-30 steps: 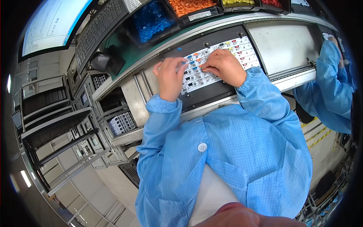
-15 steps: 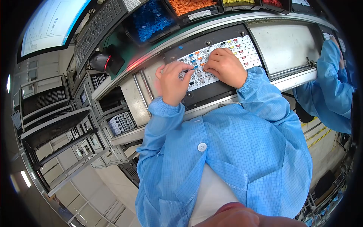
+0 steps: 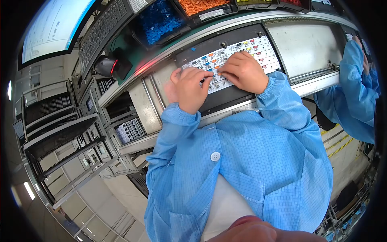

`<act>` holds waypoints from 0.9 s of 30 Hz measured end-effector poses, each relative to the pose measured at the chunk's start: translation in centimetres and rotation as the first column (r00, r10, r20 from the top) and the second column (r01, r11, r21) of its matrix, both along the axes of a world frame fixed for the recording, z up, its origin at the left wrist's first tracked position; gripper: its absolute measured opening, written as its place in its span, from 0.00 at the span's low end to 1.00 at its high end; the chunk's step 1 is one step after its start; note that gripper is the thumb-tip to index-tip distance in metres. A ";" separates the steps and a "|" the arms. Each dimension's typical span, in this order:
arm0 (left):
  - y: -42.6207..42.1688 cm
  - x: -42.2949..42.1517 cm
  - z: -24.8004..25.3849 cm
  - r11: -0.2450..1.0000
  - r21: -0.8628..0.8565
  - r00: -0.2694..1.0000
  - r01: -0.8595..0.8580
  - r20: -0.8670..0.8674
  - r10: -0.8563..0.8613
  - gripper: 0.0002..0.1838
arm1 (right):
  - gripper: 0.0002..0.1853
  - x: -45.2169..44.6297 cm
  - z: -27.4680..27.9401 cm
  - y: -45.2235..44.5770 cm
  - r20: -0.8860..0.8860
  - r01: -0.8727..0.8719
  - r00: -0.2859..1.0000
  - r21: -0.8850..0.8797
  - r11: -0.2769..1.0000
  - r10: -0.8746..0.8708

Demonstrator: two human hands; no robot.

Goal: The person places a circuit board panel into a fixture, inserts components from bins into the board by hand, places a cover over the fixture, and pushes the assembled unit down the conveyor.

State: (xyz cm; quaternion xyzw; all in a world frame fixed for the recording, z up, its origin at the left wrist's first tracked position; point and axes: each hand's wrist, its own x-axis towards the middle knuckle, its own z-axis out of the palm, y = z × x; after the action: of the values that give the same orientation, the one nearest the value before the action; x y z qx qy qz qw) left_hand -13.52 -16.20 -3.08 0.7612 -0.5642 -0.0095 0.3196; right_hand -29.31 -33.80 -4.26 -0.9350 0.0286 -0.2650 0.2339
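Observation:
White circuit boards (image 3: pixel 266 54) lie side by side in a black carrier plate (image 3: pixel 225 103), with rows of small black, blue, orange, yellow and red parts on them. Over the left part of the boards, my left hand (image 3: pixel 192 86) has its thumb and forefinger drawn together, with something small and dark at the gap between them. My right hand (image 3: pixel 246 73) rests on the middle of the boards, fingers curled and tips pinched close to my left fingertips. What the right fingertips hold, if anything, is hidden. A loose blue piece (image 3: pixel 193 49) sits on the plate's upper left.
Beyond the rail are bins of blue parts (image 3: pixel 159 22), orange parts (image 3: pixel 201 5) and others. A mouse (image 3: pixel 105 65), keyboard (image 3: pixel 105 30) and monitor (image 3: pixel 54 28) stand at the left. At the far right, a co-worker's blue sleeve (image 3: pixel 350 68) reaches over the line.
Both hands have shifted slightly to the right. My left fingertips have come closer to my right fingertips. The boards and carrier plate sit slightly farther right.

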 end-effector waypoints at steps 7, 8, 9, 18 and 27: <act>-0.2 -0.2 -0.6 1.000 -0.018 0.998 0.020 0.061 -0.019 0.04 | 0.05 -0.1 -0.6 -0.7 0.003 0.084 0.996 0.095 0.992 -0.085; -0.1 -0.4 -0.4 0.999 -0.007 0.993 0.034 0.115 -0.033 0.04 | 0.05 -0.1 -0.6 -0.7 0.003 0.081 0.997 0.096 0.992 -0.082; 0.1 -0.7 -0.1 0.999 0.006 0.985 0.047 0.168 -0.047 0.04 | 0.05 -0.2 -0.6 -0.6 0.003 0.081 0.997 0.101 0.992 -0.082; -3.5 4.6 1.2 1.000 0.008 0.964 -0.026 0.265 0.023 0.06 | 0.04 0.2 -0.3 -0.6 0.013 0.078 0.997 0.122 0.989 -0.080; -6.1 6.2 0.5 0.999 0.023 0.977 -0.042 0.210 0.036 0.06 | 0.06 0.0 0.5 -1.8 0.026 0.150 0.986 0.277 0.949 -0.163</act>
State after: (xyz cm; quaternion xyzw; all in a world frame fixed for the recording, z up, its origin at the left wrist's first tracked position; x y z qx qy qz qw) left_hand -7.28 -22.27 -2.55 0.7732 -0.5795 0.0693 0.2480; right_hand -29.28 -35.61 -3.75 -0.8817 0.1333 -0.2987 0.3400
